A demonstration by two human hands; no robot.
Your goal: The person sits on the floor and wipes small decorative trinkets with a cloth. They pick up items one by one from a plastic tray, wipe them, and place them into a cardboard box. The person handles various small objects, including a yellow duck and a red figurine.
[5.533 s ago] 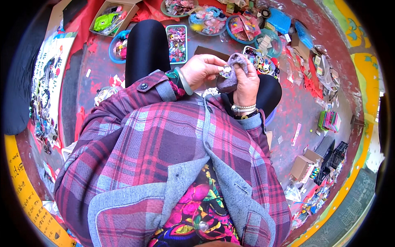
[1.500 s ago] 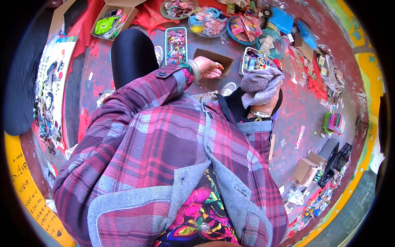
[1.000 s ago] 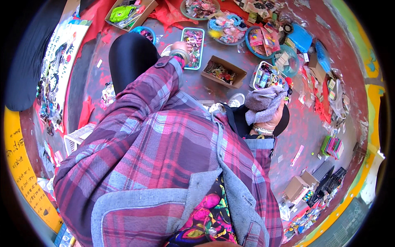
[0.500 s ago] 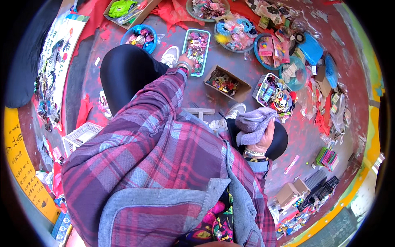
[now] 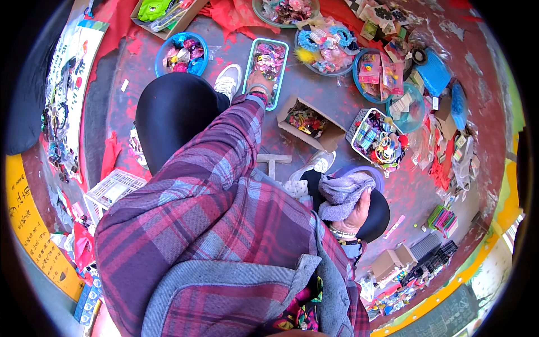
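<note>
My left hand (image 5: 260, 84) reaches over the lower end of a long mint-green tray (image 5: 287, 66) on the floor. Pink and multicoloured small accessories (image 5: 270, 56) fill the tray. The fingers point down among them, and what they touch is hidden. A wadded grey-purple towel (image 5: 342, 194) is gripped by my right hand (image 5: 358, 216) above my right knee. Partly behind the towel shows the rim of a purple basin (image 5: 380, 178). Between the two hands stands an open cardboard box (image 5: 328, 136) of small colourful pieces.
A blue basin (image 5: 205, 55) of hair accessories stands left of the tray. At the right are a white basket (image 5: 353, 136) of hair ties and another blue basin (image 5: 357, 84) of pink packets. A white plastic crate (image 5: 109, 191) sits at the left, and cartons (image 5: 387, 264) at the lower right.
My left hand has shifted slightly right, further over the tray's contents. My right hand and the towel have moved a little down and left, and the purple basin's rim now shows.
</note>
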